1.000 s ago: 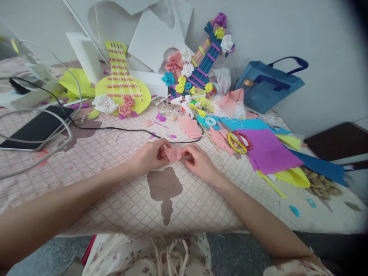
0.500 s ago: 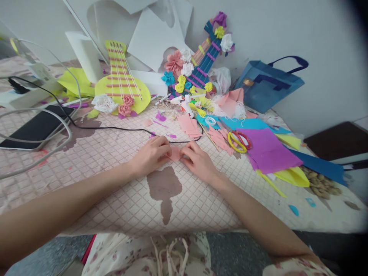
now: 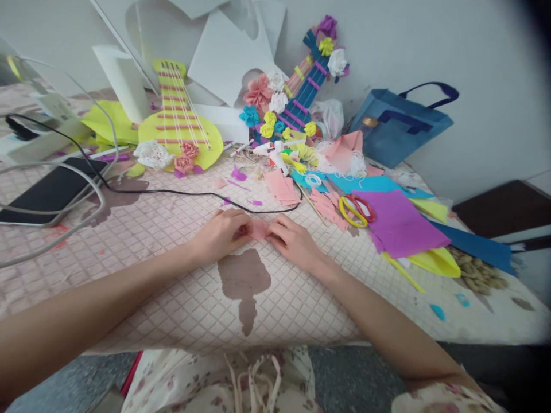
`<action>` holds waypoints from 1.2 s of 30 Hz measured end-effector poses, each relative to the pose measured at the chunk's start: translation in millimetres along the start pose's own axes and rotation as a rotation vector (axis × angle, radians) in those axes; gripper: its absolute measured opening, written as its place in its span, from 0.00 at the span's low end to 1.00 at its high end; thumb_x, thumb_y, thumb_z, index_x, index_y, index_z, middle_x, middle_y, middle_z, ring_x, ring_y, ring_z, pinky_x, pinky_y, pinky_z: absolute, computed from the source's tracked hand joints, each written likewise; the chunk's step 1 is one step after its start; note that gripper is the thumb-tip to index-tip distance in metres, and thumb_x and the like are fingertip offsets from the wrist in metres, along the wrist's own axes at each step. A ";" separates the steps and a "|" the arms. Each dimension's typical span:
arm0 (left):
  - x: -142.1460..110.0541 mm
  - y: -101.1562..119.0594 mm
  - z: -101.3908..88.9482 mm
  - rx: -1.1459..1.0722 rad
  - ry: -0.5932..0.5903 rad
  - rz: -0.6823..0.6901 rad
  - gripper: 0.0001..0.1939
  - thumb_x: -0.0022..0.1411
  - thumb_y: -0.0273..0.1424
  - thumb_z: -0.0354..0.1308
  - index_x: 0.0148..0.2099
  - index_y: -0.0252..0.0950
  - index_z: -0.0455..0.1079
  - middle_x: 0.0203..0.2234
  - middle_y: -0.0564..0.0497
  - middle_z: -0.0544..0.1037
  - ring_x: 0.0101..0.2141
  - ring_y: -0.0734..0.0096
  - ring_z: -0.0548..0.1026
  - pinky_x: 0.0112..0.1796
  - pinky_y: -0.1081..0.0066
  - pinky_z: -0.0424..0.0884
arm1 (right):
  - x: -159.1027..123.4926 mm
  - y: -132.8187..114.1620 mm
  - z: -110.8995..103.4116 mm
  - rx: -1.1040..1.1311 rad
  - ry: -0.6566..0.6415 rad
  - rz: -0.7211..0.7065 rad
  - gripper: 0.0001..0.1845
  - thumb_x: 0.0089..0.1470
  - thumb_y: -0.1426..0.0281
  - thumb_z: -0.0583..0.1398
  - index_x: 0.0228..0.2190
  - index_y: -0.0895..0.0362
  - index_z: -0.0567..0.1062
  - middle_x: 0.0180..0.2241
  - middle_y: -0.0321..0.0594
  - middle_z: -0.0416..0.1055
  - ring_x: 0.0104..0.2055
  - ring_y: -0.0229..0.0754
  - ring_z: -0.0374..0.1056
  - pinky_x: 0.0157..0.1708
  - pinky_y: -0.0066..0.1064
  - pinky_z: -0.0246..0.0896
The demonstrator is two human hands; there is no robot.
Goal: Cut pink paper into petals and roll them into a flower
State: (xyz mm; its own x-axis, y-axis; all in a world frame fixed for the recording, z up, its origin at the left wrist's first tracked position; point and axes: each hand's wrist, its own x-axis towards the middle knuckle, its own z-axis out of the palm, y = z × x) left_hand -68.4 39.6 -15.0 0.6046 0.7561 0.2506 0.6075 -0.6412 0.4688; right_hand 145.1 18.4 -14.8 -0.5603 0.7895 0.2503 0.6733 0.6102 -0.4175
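A small piece of pink crepe paper (image 3: 259,229) is stretched between my two hands, just above the checked tablecloth. My left hand (image 3: 226,234) pinches its left edge, fingers curled. At the opposite edge, my right hand (image 3: 293,240) grips the paper between thumb and fingertips. Beyond my hands lie a stack of pink paper pieces (image 3: 282,188) and more pink strips (image 3: 328,207). Scissors with yellow and red handles (image 3: 353,211) rest to the right of them.
A black cable (image 3: 181,192) crosses the table beyond my hands. Behind stand a yellow paper guitar (image 3: 178,123) and a blue one with paper flowers (image 3: 303,106). A glue gun (image 3: 278,158), purple paper (image 3: 402,223), a blue bag (image 3: 400,129), a tablet (image 3: 47,192) and peanuts (image 3: 476,272) surround the work area.
Both hands have shifted very slightly left, still holding the pink paper between them. The whole view has moved a little; the other things lie as before.
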 end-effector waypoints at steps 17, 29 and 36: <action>-3.3 3.1 -3.2 0.026 0.009 -0.056 0.05 0.56 0.28 0.54 0.29 0.34 0.69 0.28 0.49 0.70 0.34 0.67 0.68 0.35 0.68 0.64 | 5.8 2.0 4.3 0.079 0.024 0.123 0.02 0.53 0.74 0.55 0.30 0.55 0.68 0.34 0.37 0.66 0.35 0.39 0.63 0.34 0.30 0.57; -2.9 5.4 -5.8 0.063 0.004 -0.097 0.07 0.57 0.29 0.53 0.28 0.34 0.66 0.29 0.49 0.69 0.35 0.67 0.68 0.35 0.67 0.64 | 7.9 2.0 6.5 0.091 0.039 0.150 0.02 0.53 0.73 0.56 0.28 0.55 0.67 0.31 0.37 0.66 0.33 0.39 0.63 0.32 0.30 0.55; -4.2 3.0 -2.2 0.082 0.007 -0.089 0.09 0.59 0.32 0.53 0.28 0.34 0.66 0.30 0.49 0.70 0.35 0.67 0.67 0.35 0.67 0.63 | 8.8 -0.2 7.5 0.049 0.030 0.164 0.03 0.53 0.73 0.55 0.28 0.55 0.66 0.32 0.37 0.65 0.34 0.39 0.63 0.32 0.30 0.56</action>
State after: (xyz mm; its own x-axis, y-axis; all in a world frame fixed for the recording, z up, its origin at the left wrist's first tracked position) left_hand -70.3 34.7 -12.7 0.5429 0.8114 0.2166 0.6992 -0.5796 0.4185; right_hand 136.4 24.7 -19.1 -0.4298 0.8803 0.2009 0.7297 0.4697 -0.4969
